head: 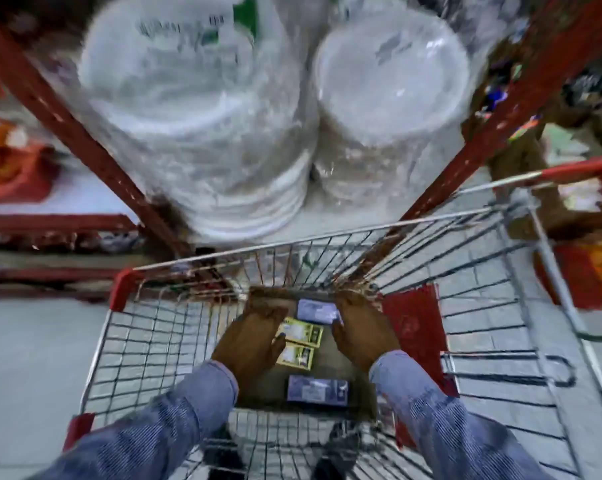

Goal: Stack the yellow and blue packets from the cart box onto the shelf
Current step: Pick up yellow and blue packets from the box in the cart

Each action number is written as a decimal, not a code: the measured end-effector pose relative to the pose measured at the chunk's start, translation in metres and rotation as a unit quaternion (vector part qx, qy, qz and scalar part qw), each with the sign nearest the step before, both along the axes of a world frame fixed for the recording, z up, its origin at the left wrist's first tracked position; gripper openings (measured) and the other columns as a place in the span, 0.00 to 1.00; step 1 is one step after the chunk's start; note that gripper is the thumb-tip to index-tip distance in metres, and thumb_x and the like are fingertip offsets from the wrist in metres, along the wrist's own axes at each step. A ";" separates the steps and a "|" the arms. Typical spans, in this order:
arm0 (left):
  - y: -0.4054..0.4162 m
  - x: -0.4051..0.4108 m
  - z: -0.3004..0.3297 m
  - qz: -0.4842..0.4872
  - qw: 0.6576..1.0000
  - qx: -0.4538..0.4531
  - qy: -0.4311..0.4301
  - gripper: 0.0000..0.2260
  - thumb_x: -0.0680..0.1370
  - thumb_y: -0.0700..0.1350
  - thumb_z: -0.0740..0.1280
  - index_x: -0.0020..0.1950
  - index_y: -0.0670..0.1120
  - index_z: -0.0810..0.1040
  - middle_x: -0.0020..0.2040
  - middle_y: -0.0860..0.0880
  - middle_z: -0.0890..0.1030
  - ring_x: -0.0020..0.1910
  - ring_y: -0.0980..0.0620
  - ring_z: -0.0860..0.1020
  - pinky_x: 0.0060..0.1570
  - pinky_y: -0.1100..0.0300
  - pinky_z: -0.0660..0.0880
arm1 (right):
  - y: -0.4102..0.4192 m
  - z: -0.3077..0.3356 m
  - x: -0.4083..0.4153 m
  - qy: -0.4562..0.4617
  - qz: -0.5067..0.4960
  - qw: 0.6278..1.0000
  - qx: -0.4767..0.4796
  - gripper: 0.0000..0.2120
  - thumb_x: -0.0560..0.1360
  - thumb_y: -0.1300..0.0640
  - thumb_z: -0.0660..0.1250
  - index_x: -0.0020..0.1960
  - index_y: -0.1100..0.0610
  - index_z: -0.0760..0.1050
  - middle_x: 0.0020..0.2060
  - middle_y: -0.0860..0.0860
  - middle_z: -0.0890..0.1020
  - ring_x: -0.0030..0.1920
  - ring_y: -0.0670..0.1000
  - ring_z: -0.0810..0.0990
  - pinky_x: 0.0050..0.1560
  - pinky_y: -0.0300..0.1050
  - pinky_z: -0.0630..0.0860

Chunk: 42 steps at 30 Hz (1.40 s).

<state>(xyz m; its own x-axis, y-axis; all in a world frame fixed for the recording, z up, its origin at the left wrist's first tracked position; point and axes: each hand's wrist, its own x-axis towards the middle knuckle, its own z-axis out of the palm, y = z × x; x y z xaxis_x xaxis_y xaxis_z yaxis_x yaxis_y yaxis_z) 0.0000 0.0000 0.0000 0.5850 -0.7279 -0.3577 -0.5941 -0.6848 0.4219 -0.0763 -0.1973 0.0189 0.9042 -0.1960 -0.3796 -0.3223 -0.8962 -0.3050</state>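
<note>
A cardboard box (327,358) sits in the wire cart (147,341). In it lie two yellow packets (301,333) side by side in the middle, one blue packet (314,310) at the far end and another blue packet (317,390) at the near end. My left hand (253,341) is palm down in the box, its thumb at the left ends of the yellow packets. My right hand (362,329) covers the right end of the far blue packet, thumb at its corner. Motion blur hides whether it grips. The shelf (313,225) stands right behind the cart.
Two tall wrapped stacks of white disposable plates (195,116) fill the shelf between red uprights (50,109). A red panel (410,323) stands in the cart right of the box. More goods sit on shelves at the left and right. Grey tiled floor lies around the cart.
</note>
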 end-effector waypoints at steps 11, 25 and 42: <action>-0.029 0.033 -0.149 -0.026 0.994 0.094 0.052 0.19 0.79 0.37 0.61 0.70 0.41 0.68 0.67 0.37 0.75 0.63 0.38 0.76 0.61 0.44 0.74 | -0.007 -0.151 0.017 0.057 0.030 0.997 -0.031 0.19 0.75 0.65 0.62 0.66 0.63 0.69 0.60 0.63 0.77 0.58 0.63 0.77 0.55 0.54 0.75; -0.035 0.068 -0.164 -0.193 0.970 0.123 0.087 0.24 0.72 0.42 0.74 0.66 0.46 0.72 0.62 0.41 0.79 0.59 0.41 0.78 0.53 0.50 0.77 | -0.009 -0.201 0.011 0.041 0.068 0.991 -0.112 0.34 0.64 0.73 0.68 0.69 0.66 0.64 0.62 0.66 0.72 0.61 0.68 0.72 0.59 0.63 0.75; 0.030 0.067 0.105 -0.151 0.982 -0.035 -0.108 0.22 0.66 0.57 0.71 0.59 0.56 0.76 0.49 0.53 0.86 0.45 0.51 0.83 0.39 0.61 0.77 | -0.011 0.052 0.028 -0.071 -0.033 0.995 0.056 0.19 0.65 0.52 0.74 0.52 0.60 0.75 0.48 0.60 0.80 0.50 0.60 0.79 0.47 0.48 0.76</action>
